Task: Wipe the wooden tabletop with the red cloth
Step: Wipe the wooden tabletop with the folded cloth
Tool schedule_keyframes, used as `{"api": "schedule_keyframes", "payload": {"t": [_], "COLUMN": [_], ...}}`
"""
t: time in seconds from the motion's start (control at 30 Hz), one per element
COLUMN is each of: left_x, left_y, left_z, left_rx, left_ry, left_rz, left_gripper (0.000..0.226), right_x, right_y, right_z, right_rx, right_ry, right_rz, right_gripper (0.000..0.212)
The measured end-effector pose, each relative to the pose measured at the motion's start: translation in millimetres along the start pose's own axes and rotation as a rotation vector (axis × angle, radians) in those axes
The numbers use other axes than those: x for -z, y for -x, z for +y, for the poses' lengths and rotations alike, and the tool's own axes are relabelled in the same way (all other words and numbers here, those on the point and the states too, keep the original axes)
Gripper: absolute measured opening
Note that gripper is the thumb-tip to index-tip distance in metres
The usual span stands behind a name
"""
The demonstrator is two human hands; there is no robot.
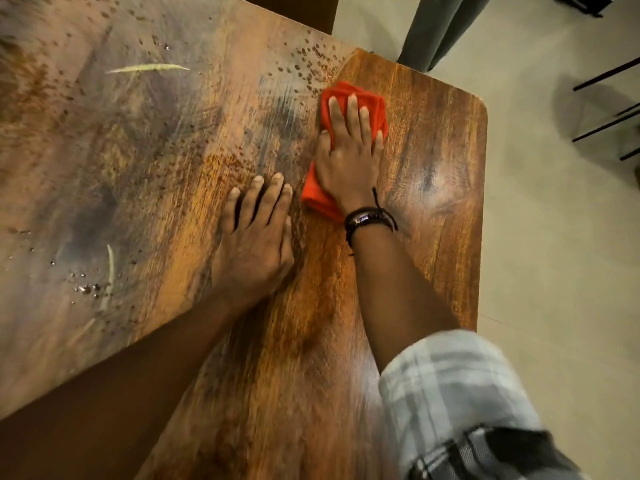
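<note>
The wooden tabletop (433,161) fills most of the view, with its rounded corner at the upper right. My right hand (349,157) presses flat, fingers spread, on the folded red cloth (346,95), which shows beyond the fingertips and beside the wrist. Dark bands circle that wrist. My left hand (256,233) lies flat on the bare wood just left of the cloth, fingers together, holding nothing. Small dark crumbs (311,64) and a dull dusty film cover the wood left of and beyond the cloth. To its right the surface looks glossy.
Water droplets (86,289) and pale streaks (149,68) mark the left part of the table. Beyond the right edge is a pale floor (554,271). Grey trouser legs (436,29) stand past the far corner, and thin black chair legs (606,98) are at the far right.
</note>
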State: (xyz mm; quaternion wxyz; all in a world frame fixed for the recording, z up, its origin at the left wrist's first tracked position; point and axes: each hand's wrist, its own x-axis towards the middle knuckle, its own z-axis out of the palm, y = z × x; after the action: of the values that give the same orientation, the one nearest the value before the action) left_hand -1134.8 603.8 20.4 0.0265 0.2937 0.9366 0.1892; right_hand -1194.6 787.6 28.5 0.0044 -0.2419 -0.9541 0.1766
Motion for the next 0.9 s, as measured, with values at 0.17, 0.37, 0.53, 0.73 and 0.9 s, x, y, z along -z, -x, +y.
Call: {"api": "schedule_keyframes", "payload": {"t": [0.17,0.37,0.53,0.73,0.9], "left_x": [1,16,41,41,35], "left_y": [3,29,116,188,188], "left_z": [-1,-10,-27,-50,-52], "left_rx": [-0.001,-0.018,-0.009,-0.096,-0.102], "left_ry": [0.028,0.078,0.049,0.058,0.02], "left_rz": [0.025,0.122,0.113,-0.05,-0.088], "left_gripper": [0.055,0.043,0.046,0.055,0.055], "right_x": [-3,-16,-19,-15,-17], "right_y": [48,211,312,223,127], "right_z": [-3,-6,1,-6,-16], "right_rx": [0.021,0.051,0.037,0.046,-0.013], "right_ry": [-0.014,-0.05,-0.004,-0.029,-0.01], "right_rz": [-0.013,0.043,0.001,0.002,-0.007], "right_gripper": [0.055,0.057,0.057,0.058,0.055]}}
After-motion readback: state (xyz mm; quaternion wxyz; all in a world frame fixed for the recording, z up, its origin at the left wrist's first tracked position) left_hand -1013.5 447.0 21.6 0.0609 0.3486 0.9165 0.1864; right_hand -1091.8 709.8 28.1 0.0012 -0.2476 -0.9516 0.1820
